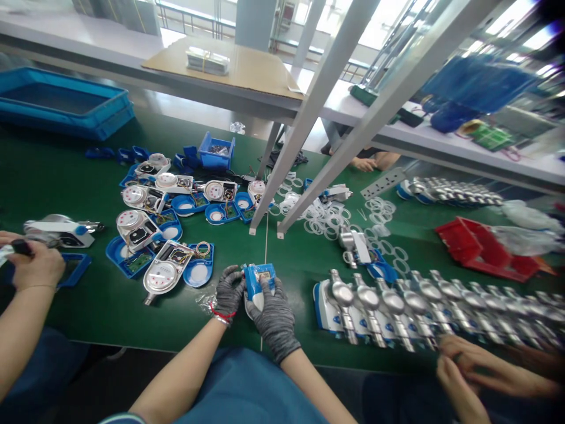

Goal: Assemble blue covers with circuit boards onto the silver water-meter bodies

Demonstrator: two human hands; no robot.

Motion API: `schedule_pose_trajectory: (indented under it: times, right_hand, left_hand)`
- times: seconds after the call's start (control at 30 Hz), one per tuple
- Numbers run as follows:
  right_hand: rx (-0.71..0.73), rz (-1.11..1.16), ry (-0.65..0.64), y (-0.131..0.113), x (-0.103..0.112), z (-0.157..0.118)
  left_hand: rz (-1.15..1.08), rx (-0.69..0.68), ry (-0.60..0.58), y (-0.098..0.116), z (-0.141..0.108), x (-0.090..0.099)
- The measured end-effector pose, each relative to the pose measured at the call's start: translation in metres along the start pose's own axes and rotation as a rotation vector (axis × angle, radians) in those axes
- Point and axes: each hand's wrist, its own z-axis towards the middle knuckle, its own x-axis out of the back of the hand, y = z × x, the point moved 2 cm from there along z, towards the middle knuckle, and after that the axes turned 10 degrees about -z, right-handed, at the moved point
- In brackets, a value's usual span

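Note:
In grey knit gloves, both of my hands are on a water meter point(253, 284) with a blue cover and a small display window, near the front edge of the green table. My left hand point(229, 292) grips its left side, a red band around that wrist. Spread over its right side and lower end is my right hand point(274, 318), closed around the body and hiding much of it. Crumpled clear plastic point(206, 302) lies beside my left hand. Just left of that, an opened meter point(165, 271) shows its white dial, with a blue cover point(198, 272) attached by wires.
More opened meters point(136, 227) stand at left behind a co-worker's hand point(42, 265). A row of metal-bodied meters point(368, 300) stretches right toward another person's hands point(468, 365). White rings point(324, 215), a red bin point(481, 244) and slanted grey posts point(304, 123) occupy the middle and right.

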Motion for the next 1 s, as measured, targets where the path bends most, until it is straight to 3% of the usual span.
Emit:
schedule_pose_trajectory:
  times: [0.2, 0.43, 0.5, 0.63, 0.83, 1.0]
  right_hand:
    - [0.010, 0.000, 0.015, 0.002, -0.006, 0.002]
    - [0.024, -0.018, 0.029, 0.002, -0.010, 0.001]
    - [0.021, -0.038, 0.018, 0.001, -0.009, 0.000]
    - [0.027, -0.074, -0.020, -0.003, -0.004, -0.002]
    - [0.040, -0.053, -0.018, -0.006, 0.003, -0.002]
    - [0.014, 0.083, -0.028, -0.014, 0.018, -0.005]
  left_hand:
    - [0.101, -0.149, -0.184, 0.000, 0.006, 0.000]
    - [0.081, -0.141, -0.393, 0.009, 0.005, 0.006]
    - [0.004, -0.049, -0.317, 0.011, 0.009, 0.006]
    - [-0.275, 0.177, -0.034, 0.014, 0.010, -0.002]
    - [-0.584, 0.359, 0.015, 0.007, -0.014, -0.007]
    - [-0.608, 0.475, 0.085, -0.017, -0.026, -0.006]
